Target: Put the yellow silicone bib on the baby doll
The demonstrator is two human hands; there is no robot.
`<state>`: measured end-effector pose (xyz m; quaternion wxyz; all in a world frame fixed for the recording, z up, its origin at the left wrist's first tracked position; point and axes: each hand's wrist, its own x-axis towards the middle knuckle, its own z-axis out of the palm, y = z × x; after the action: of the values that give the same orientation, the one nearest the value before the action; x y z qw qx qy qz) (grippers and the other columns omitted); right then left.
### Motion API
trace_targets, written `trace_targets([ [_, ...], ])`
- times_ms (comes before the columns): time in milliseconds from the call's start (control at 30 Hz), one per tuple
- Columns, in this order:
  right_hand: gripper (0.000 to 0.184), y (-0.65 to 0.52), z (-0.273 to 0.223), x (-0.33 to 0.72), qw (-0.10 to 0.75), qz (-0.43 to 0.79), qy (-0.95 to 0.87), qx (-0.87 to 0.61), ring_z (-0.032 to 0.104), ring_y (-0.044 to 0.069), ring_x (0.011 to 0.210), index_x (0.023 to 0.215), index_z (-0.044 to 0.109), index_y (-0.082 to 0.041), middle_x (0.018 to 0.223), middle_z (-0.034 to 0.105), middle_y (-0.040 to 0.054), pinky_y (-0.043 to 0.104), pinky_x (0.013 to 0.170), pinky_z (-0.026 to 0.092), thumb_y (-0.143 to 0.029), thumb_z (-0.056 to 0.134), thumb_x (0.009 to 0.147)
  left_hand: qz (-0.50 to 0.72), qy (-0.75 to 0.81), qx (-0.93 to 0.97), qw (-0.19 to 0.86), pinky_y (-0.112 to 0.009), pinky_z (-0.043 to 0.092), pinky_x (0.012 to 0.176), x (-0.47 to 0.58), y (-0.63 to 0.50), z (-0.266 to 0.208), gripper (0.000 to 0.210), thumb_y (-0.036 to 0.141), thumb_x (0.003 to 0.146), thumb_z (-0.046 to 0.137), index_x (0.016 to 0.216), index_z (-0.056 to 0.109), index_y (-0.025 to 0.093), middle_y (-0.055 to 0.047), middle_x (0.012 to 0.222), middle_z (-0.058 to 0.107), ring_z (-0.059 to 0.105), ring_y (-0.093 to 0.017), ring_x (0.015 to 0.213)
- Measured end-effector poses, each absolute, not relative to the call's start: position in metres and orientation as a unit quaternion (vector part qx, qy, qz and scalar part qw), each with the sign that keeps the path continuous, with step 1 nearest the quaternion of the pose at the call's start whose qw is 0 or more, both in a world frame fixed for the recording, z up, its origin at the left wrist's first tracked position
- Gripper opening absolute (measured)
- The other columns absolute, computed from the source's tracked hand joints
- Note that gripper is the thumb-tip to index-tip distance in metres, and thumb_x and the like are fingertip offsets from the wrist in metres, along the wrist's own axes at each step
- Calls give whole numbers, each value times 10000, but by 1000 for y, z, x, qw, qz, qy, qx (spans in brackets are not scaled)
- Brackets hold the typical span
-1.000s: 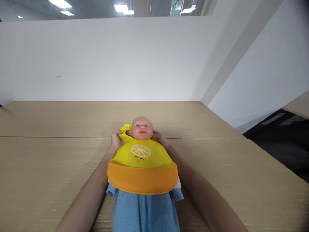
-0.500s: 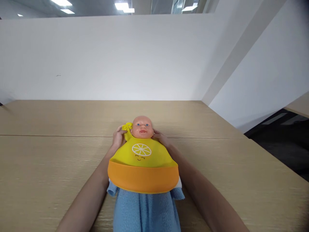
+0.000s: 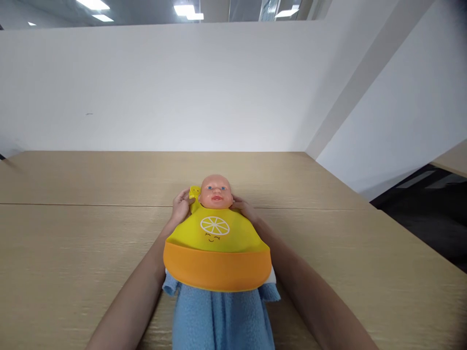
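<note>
A bald baby doll point(image 3: 216, 187) in a blue fleece outfit point(image 3: 222, 318) lies on its back, head away from me. Over its chest is a yellow bib point(image 3: 237, 233) with a lemon-slice print and an orange catch pocket point(image 3: 218, 268). My left hand point(image 3: 181, 207) is closed on the bib's neck strap point(image 3: 195, 191) at the left of the doll's head, the thumb lying over it. At the right side of the neck is my right hand point(image 3: 245, 208), its fingers bent in behind the doll's head; what they hold is hidden.
Beneath the doll is a light wooden tabletop point(image 3: 91, 262) with a seam point(image 3: 91, 204) running across it. A white partition point(image 3: 164, 87) rises along its far edge, and a white panel point(image 3: 397, 107) stands at the right. Beyond the table's right edge is a dark area point(image 3: 434, 218).
The strap end by my left hand has shifted slightly right and lies flatter beside the doll's head, with my left thumb now over it. My right hand has barely moved.
</note>
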<state>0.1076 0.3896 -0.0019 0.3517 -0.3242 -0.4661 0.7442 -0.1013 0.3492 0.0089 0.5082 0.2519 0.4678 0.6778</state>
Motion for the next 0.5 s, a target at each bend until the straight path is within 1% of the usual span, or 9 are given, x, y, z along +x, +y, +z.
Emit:
trace_targets([
  [133,442,390,-3,108,356,755,-459,-305,636,226,831,1008,634,-246,964,699,24,350,743,468,-152,566,582,666,472,279,506,-266,460,674,-102,352,7,489,91,556,632,1036,578,170,-30,837,686,626,-164,736],
  [233,438,391,-5,107,355,751,-462,-310,637,219,796,1000,633,-242,927,702,20,341,721,464,-153,565,577,657,490,282,499,-245,438,603,-104,352,9,449,141,570,633,1016,582,159,-9,740,661,594,-136,634],
  [300,446,392,-5,107,353,747,-464,-319,638,219,779,1009,630,-239,924,702,22,341,708,460,-158,565,575,632,522,300,487,-229,388,517,-106,351,12,421,162,585,611,1006,599,147,21,608,609,525,-108,504],
  [400,463,392,-5,107,350,746,-466,-321,637,221,773,1024,627,-238,920,702,25,346,708,459,-162,568,572,577,560,341,487,-216,254,406,-110,349,17,463,163,588,570,1047,616,131,77,425,454,346,-69,345],
  [467,471,391,-3,107,349,744,-470,-322,637,227,787,1031,627,-238,923,703,30,354,719,462,-163,570,570,564,555,353,499,-214,210,386,-112,347,18,516,164,579,562,1092,604,131,91,407,415,297,-59,322],
  [500,475,391,-2,107,348,743,-472,-322,637,231,798,1036,627,-238,929,703,33,358,728,463,-166,571,570,564,546,357,506,-212,220,388,-113,347,19,536,167,574,563,1108,596,133,85,428,437,316,-59,331],
])
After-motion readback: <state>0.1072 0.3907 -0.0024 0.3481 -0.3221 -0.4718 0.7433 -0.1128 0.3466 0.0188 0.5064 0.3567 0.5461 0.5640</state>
